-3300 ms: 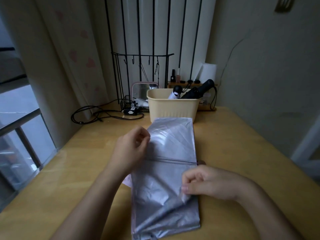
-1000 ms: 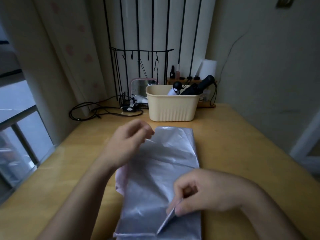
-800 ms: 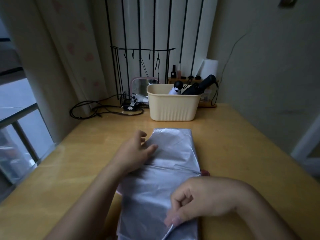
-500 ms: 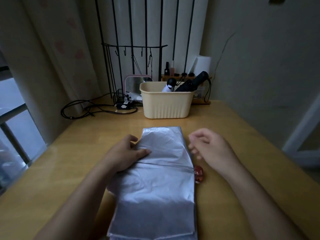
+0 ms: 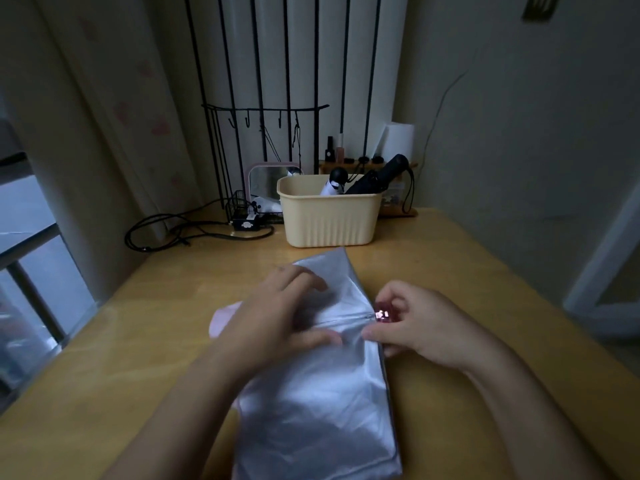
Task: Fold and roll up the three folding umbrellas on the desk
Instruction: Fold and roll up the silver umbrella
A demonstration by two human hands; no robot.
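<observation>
A silver folding umbrella [image 5: 318, 393] lies flattened lengthwise on the wooden desk [image 5: 467, 306], with a pink edge showing at its left. My left hand [image 5: 280, 313] rests flat on the fabric near its middle, fingers spread and blurred. My right hand [image 5: 412, 323] is at the umbrella's right edge, its fingers curled round a small pink-red strap tip [image 5: 382, 315]. Two rolled umbrellas, a white one [image 5: 332, 183] and a black one [image 5: 377, 176], stand in a cream basket [image 5: 329, 220] behind.
Black cables [image 5: 180, 230] and a small wire rack [image 5: 242, 211] lie at the back left beside a pink mirror [image 5: 266, 178]. A window is at the left and a wall at the right. Bare desk surface lies on both sides of the umbrella.
My right hand came back from above the desk to the umbrella's right edge and took hold of the pink-red strap tip. My left hand slid further onto the fabric.
</observation>
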